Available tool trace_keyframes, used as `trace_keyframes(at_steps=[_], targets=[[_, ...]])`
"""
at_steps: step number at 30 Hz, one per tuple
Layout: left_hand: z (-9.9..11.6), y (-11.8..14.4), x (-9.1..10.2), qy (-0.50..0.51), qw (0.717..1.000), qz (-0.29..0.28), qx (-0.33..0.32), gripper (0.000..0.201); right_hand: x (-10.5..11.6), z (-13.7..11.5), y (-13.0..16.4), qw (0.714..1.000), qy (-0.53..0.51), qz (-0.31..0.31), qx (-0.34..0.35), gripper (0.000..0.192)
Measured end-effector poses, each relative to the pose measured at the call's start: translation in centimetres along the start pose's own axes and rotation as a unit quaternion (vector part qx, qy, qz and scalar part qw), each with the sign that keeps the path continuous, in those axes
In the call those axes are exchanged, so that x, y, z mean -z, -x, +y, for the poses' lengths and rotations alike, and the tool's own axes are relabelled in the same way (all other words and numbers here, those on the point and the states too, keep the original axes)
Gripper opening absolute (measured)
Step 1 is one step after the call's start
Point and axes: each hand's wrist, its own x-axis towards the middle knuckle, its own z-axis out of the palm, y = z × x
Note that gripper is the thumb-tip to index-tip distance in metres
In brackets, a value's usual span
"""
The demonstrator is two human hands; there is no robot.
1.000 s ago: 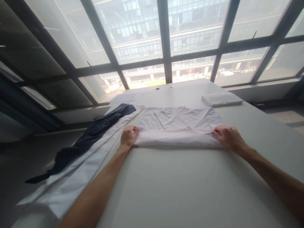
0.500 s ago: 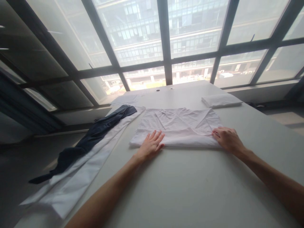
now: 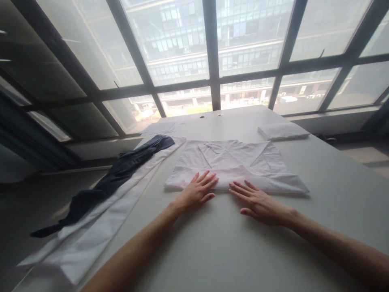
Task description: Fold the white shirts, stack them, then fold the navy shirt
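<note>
We have the white shirt (image 3: 235, 166) lying at the centre of the frame on the counter (image 3: 212, 243), its sleeves turned in and its near hem folded up once, so the fold looks about half made. Our left hand (image 3: 197, 190) and right hand (image 3: 258, 200) lie flat and open, fingers spread on the near edge, gripping nothing. At upper right sits 1 folded white cloth (image 3: 282, 131); at left a dark garment (image 3: 121, 170) and a long white one (image 3: 100, 219) wait unfolded.

bare table (image 3: 231, 243) near the hands, dark garment (image 3: 121, 170) left, folded cloth (image 3: 282, 131) far right
</note>
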Motion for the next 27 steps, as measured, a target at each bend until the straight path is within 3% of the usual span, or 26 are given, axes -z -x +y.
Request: trace_keyframes(at_steps=[3, 11, 15, 27], targets=[[0.7, 0.1, 0.1, 0.001, 1.0, -0.016, -0.009, 0.061, -0.1, 0.5, 0.2, 0.999, -0.031, -0.018, -0.007, 0.072], [2.6, 0.1, -0.2, -0.016, 0.997, -0.058, 0.055, 0.075, -0.3, 1.1, 0.6, 0.996, -0.007, 0.004, -0.091, 0.068], [3.1, 0.1, -0.2, -0.018, 0.993, -0.082, 0.082, 0.078, -0.4, 1.9, 1.2, 0.996, 0.002, 0.005, -0.093, 0.065], [3.5, 0.3, -0.3, -0.017, 0.989, -0.097, 0.113, 0.078, 1.3, 7.7, 6.6, 0.982, 0.082, 0.002, -0.173, 0.063]])
